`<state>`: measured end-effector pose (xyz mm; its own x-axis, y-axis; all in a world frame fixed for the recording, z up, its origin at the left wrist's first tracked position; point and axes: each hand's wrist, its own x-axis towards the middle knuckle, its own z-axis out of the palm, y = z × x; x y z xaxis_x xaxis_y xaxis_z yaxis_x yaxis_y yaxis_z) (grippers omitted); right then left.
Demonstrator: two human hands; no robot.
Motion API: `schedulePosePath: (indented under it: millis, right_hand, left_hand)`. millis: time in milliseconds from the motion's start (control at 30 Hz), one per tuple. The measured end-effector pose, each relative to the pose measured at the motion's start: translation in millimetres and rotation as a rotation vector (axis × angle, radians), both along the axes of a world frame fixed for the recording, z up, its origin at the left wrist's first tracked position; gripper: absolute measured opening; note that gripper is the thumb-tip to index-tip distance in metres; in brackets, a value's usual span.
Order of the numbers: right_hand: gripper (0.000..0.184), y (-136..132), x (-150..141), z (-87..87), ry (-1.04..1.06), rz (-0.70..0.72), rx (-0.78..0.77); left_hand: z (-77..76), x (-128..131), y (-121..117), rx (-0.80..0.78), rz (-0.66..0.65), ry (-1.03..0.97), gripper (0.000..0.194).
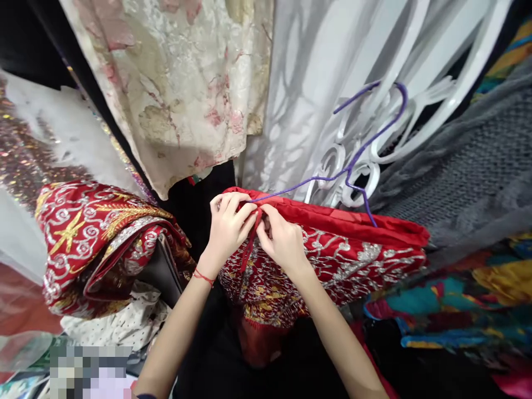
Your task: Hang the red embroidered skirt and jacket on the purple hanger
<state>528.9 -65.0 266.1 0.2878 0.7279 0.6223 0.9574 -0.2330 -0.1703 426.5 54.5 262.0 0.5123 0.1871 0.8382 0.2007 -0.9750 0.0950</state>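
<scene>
A red skirt-like garment (pixel 332 260) with silver and gold embroidery lies across in front of me, its plain red waistband (pixel 357 224) along the top. Inside the waistband sits a purple wire hanger (pixel 361 149), its hook pointing up. My left hand (pixel 230 221) is closed at the band's left end, fingers beside the hanger's left arm. Close by, my right hand (pixel 280 233) pinches a thin red drawstring (pixel 249 249) that hangs down between the two hands. The fingertips partly cover the string, so any knot in it is hidden.
On the left rests a folded red embroidered cloth (pixel 103 238) above a white dotted fabric (pixel 120 318). A cream floral cloth (pixel 187 83) hangs ahead. White curled metalwork (pixel 453 105) stands behind the hanger. Grey knitted fabric (pixel 469 149) and a multicoloured cloth (pixel 465 293) are to the right.
</scene>
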Motion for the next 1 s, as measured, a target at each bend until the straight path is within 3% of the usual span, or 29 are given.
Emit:
schedulePosePath:
  millis: [300, 567, 833, 1000]
  right_hand:
    - [0.034, -11, 0, 5.7, -0.071, 0.014, 0.084]
    - [0.033, -19, -16, 11.9, 0.001, -0.086, -0.041]
    - [0.029, -47, -17, 20.8, 0.056, 0.014, -0.002]
    - [0.027, -41, -18, 22.6, 0.098, 0.044, 0.045]
  left_hand:
    - [1.9, -5, -6, -0.013, -0.025, -0.019, 0.021]
    - [12.3, -13, -8, -0.062, -0.074, 0.106, 0.018]
    - [23.7, -23, -20, -0.131, -0.059, 0.177, 0.015]
    - [26.4, -29, -18, -0.108, -0.086, 0.186, 0.012]
